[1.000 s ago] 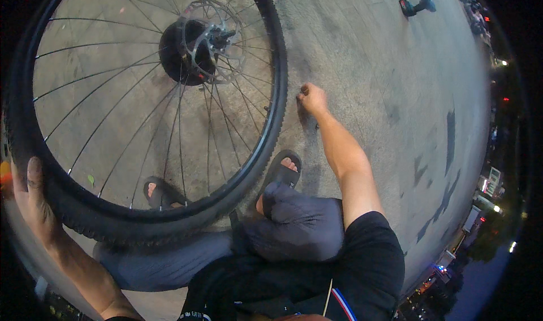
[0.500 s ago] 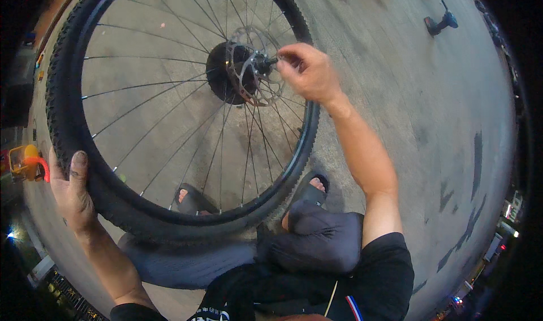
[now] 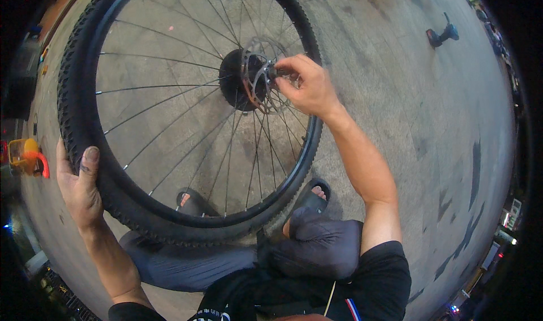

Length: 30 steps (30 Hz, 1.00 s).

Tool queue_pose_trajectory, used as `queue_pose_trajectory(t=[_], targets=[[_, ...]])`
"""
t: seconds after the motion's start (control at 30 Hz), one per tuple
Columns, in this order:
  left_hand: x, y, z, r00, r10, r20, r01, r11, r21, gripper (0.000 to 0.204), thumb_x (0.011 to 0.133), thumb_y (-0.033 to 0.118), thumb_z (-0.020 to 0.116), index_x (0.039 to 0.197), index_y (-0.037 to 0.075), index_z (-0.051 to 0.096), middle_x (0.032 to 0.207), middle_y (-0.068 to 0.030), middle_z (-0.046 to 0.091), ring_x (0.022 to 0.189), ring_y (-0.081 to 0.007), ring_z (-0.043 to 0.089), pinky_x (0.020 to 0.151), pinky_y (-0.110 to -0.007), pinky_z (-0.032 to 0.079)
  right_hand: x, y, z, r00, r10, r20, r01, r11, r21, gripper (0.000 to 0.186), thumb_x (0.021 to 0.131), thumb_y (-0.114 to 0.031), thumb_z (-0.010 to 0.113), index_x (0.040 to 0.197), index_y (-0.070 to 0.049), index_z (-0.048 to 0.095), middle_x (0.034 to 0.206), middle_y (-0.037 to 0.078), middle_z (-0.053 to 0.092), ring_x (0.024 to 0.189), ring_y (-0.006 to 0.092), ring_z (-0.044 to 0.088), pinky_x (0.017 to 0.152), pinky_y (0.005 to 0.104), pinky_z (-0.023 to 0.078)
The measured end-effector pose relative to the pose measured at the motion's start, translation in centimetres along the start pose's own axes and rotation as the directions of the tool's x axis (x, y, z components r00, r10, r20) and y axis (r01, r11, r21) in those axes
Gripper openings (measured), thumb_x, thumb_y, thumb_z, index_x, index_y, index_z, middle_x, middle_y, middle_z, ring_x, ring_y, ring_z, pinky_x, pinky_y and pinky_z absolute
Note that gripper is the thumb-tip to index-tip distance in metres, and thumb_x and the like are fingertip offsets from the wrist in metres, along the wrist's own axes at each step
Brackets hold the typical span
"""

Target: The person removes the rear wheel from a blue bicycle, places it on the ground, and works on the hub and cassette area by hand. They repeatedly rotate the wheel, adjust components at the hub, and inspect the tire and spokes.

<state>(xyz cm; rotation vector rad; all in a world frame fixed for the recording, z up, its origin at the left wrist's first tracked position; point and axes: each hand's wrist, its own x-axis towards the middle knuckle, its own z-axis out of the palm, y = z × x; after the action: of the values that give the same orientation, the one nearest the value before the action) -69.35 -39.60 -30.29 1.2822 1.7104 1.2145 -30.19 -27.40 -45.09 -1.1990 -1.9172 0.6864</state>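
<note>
- Bicycle wheel (image 3: 169, 128): held upright over the concrete floor (image 3: 407, 123), in front of the squatting person's knees.
- Left hand (image 3: 79, 185): wrapped over the knobby tyre (image 3: 76, 123) at its lower left, thumb on the tread.
- Right hand (image 3: 308, 86): fingertips pinched on the axle end (image 3: 272, 72) at the hub, beside the brake disc (image 3: 257, 83).

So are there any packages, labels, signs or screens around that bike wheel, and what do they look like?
No package or screen shows clearly.
Yellow container: far left edge, beside the left hand gripping the tyre; boxy, with a red-orange curved part; any label is too small to tell.
Lit panels: far right rim; small pale rectangles, too blurred to tell whether they are signs.
</note>
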Motion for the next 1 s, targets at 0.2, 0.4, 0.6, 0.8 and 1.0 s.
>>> queue_pose_trajectory(t=[0.2, 0.4, 0.6, 0.8, 1.0], targets=[[-0.3, 0.7, 0.5, 0.999, 0.046, -0.017, -0.044, 0.996, 0.075, 0.056, 0.093, 0.018, 0.070, 0.138, -0.005, 0.045, 0.118, -0.0101, 0.062, 0.103, -0.0160, 0.060, 0.093, -0.027, 0.047, 0.2, -0.2, 0.3, 0.998, 0.053, 0.018, -0.053, 0.998, -0.017, 0.027, 0.081, -0.017, 0.075, 0.104, -0.006, 0.068, 0.094, 0.009, 0.066, 0.083, 0.0230, 0.067, 0.072, 0.0315, 0.054], [-0.2, 0.5, 0.5, 0.999, 0.036, -0.014, -0.035, 0.999, 0.034, 0.056, 0.093, 0.017, 0.069, 0.138, -0.006, 0.045, 0.119, -0.0107, 0.061, 0.104, -0.0164, 0.060, 0.094, -0.028, 0.046, 0.5, 0.1, 0.0, 0.998, -0.003, 0.064, 0.003, 1.000, -0.004, 0.027, 0.080, -0.015, 0.077, 0.102, -0.003, 0.068, 0.093, 0.009, 0.066, 0.082, 0.0217, 0.067, 0.071, 0.0305, 0.054], [0.0, 0.1, 0.2, 0.999, 0.042, -0.024, -0.041, 0.999, 0.030, 0.054, 0.093, 0.016, 0.068, 0.137, -0.006, 0.045, 0.119, -0.0111, 0.062, 0.105, -0.0168, 0.060, 0.095, -0.028, 0.046, 0.4, 0.2, 0.2, 0.997, 0.046, 0.068, -0.048, 0.998, 0.028, 0.025, 0.081, -0.011, 0.075, 0.102, -0.001, 0.068, 0.089, 0.009, 0.065, 0.074, 0.0188, 0.065, 0.068, 0.0293, 0.053], [-0.2, 0.2, 0.4, 1.000, 0.010, -0.024, -0.012, 0.998, -0.054, 0.056, 0.091, 0.015, 0.067, 0.138, -0.008, 0.044, 0.122, -0.0137, 0.061, 0.107, -0.0197, 0.061, 0.098, -0.030, 0.045, 0.3, 0.7, 0.6, 0.993, 0.095, 0.066, -0.101, 0.990, 0.096, 0.024, 0.082, -0.011, 0.075, 0.101, 0.000, 0.066, 0.087, 0.009, 0.064, 0.069, 0.0166, 0.062, 0.064, 0.0288, 0.051], [-1.5, 5.7, 1.4, 0.984, 0.005, -0.180, -0.004, 1.000, 0.007, 0.064, 0.088, 0.017, 0.066, 0.141, -0.008, 0.042, 0.126, -0.0195, 0.059, 0.116, -0.0264, 0.059, 0.105, -0.033, 0.041, -0.5, -0.8, 0.9, 0.988, 0.152, 0.023, -0.153, 0.986, 0.060, 0.025, 0.085, -0.012, 0.073, 0.104, 0.001, 0.064, 0.088, 0.011, 0.064, 0.068, 0.0173, 0.062, 0.063, 0.0298, 0.050]])
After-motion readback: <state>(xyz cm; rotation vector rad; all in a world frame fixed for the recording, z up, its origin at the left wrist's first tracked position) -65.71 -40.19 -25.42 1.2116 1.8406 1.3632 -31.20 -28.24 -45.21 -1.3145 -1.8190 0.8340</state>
